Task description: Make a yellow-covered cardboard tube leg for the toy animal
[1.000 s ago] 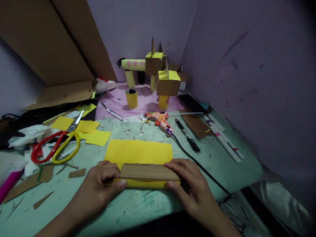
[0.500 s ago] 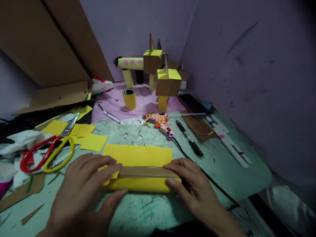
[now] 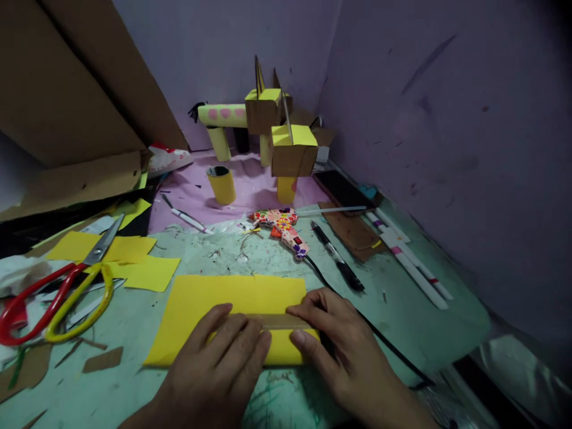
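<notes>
A sheet of yellow paper [image 3: 232,292] lies at the table's front, its near edge folded up over a brown cardboard strip [image 3: 281,322]. My left hand [image 3: 214,357] presses down on the fold and strip near the middle, fingers close together and covering part of it. At the right end, my right hand [image 3: 344,345] pinches the folded paper and strip, thumb on the near side and fingertips on the far side. Beyond the paper lies a floral-patterned hot glue gun [image 3: 283,229] with a clear glue stick in its back. What lies beneath my left palm is hidden.
Scissors [image 3: 80,280] with red and yellow handles lie at left on yellow scraps [image 3: 152,273]. A black pen [image 3: 337,256], white markers [image 3: 411,262] and the glue gun's cord are at right. Cardboard box animals [image 3: 294,152] and a yellow tube [image 3: 221,186] stand behind.
My left hand has moved right, from the paper's left end onto the middle of the fold. More of the yellow sheet shows at left. The view has shifted slightly; my right hand still pinches the right end.
</notes>
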### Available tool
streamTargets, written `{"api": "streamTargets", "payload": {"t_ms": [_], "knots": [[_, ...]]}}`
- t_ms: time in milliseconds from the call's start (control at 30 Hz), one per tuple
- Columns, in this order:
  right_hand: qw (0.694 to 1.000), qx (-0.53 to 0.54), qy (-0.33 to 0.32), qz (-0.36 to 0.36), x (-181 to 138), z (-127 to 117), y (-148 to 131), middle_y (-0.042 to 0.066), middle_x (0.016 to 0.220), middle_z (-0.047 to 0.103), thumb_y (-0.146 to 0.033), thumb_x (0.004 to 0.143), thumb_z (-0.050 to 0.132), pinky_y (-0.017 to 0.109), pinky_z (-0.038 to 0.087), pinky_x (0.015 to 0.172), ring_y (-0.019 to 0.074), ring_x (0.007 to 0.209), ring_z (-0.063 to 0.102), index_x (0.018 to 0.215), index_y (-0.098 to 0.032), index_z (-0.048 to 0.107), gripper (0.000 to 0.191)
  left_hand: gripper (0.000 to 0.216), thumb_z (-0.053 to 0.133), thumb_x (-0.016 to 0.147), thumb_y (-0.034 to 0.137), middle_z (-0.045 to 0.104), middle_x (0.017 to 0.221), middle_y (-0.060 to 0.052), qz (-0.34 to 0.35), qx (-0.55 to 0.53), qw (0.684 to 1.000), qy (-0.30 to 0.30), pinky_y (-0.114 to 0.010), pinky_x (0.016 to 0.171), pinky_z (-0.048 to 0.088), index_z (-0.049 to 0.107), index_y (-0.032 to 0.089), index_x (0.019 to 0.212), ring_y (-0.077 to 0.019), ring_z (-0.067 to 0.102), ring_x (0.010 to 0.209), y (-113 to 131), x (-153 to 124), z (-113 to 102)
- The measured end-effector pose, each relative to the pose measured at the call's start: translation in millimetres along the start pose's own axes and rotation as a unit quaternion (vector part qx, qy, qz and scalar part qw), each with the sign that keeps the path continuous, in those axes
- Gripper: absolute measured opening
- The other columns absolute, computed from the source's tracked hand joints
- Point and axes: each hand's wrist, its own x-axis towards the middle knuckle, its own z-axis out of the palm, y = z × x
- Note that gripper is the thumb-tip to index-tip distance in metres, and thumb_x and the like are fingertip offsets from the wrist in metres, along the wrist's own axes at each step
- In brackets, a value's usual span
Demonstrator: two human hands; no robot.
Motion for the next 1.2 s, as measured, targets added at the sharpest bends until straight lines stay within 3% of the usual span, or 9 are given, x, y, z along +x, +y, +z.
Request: {"api": "streamTargets", "payload": {"t_ms": [100,200,267,333,600,833,1000,1200], "knots": [[0.998,-0.005,0.050,-0.035,-1.2,0.1,-0.9,0.009,0.095,0.058,-0.022,0.085,0.055,0.039,0.049,0.075,0.0222,0.089,0.056,0.104,-0.018,0.064,0.021,0.027,0.040,0.092,0.018,0.074,0.087,-0.001,0.002,-0.012,1.000,-0.004,-0.036,0.105,0.028,0.066,0.019,0.092,-0.0160,0.061,0.083,-3.6,6.0,-1.3],[0.980,-0.061,0.112,-0.154,-1.3,-2.3,-1.1,0.008,0.094,0.061,-0.026,0.087,0.054,0.037,0.047,0.072,0.0213,0.085,0.056,0.102,-0.017,0.061,0.018,0.033,0.033,0.095,0.019,0.073,0.084,0.001,0.008,-0.028,0.999,-0.021,-0.033,0.108,0.021,0.065,0.019,0.091,-0.0137,0.060,0.080,-7.2,13.8,-3.3],[0.960,-0.109,0.117,-0.229,0.1,-3.7,-0.2,0.006,0.090,0.065,-0.035,0.089,0.052,0.036,0.044,0.069,0.0205,0.079,0.057,0.096,-0.018,0.062,0.021,0.033,0.031,0.096,0.020,0.073,0.083,0.002,0.002,-0.043,0.999,-0.032,-0.033,0.108,0.020,0.064,0.020,0.090,-0.0126,0.060,0.077,-10.0,17.8,-4.2],[0.954,-0.128,0.102,-0.252,2.7,-4.0,1.2,0.005,0.087,0.068,-0.038,0.089,0.053,0.036,0.043,0.069,0.0195,0.075,0.059,0.094,-0.018,0.062,0.022,0.029,0.034,0.095,0.021,0.071,0.082,0.003,-0.007,-0.055,0.998,-0.043,-0.034,0.106,0.023,0.063,0.021,0.091,-0.0124,0.059,0.073,-13.6,20.6,-4.1],[0.973,-0.083,0.093,-0.195,16.8,-2.8,6.0,0.004,0.085,0.071,-0.025,0.083,0.060,0.037,0.043,0.072,0.0193,0.073,0.063,0.097,-0.017,0.059,0.016,0.026,0.033,0.095,0.026,0.069,0.080,0.004,-0.021,-0.114,0.988,-0.099,-0.037,0.099,0.024,0.059,0.024,0.098,-0.0146,0.060,0.071,-33.5,31.8,1.8],[0.985,-0.064,0.059,-0.149,21.2,-4.7,9.0,0.003,0.090,0.072,-0.020,0.079,0.063,0.037,0.043,0.078,0.0207,0.080,0.064,0.104,-0.018,0.059,0.025,0.022,0.035,0.088,0.018,0.071,0.083,0.003,-0.049,-0.149,0.986,-0.052,-0.036,0.096,0.031,0.054,0.025,0.096,-0.0158,0.062,0.075,-39.5,35.6,8.5],[0.991,-0.065,0.032,-0.113,23.4,-6.6,6.2,0.003,0.089,0.072,-0.020,0.080,0.060,0.036,0.045,0.075,0.0216,0.081,0.063,0.103,-0.019,0.060,0.022,0.020,0.038,0.085,0.020,0.065,0.085,-0.002,-0.068,-0.124,0.986,-0.088,-0.037,0.077,0.040,0.057,0.025,0.087,-0.0199,0.056,0.077,-41.0,37.7,6.9],[0.993,-0.078,0.020,-0.088,28.9,-8.8,3.3,0.002,0.084,0.071,-0.020,0.080,0.058,0.037,0.044,0.070,0.0218,0.075,0.061,0.099,-0.020,0.062,0.019,0.022,0.046,0.083,0.029,0.065,0.086,-0.001,-0.027,-0.073,0.990,-0.119,-0.044,0.096,0.030,0.058,0.023,0.101,-0.0202,0.056,0.079,-41.3,31.4,7.7]]}}
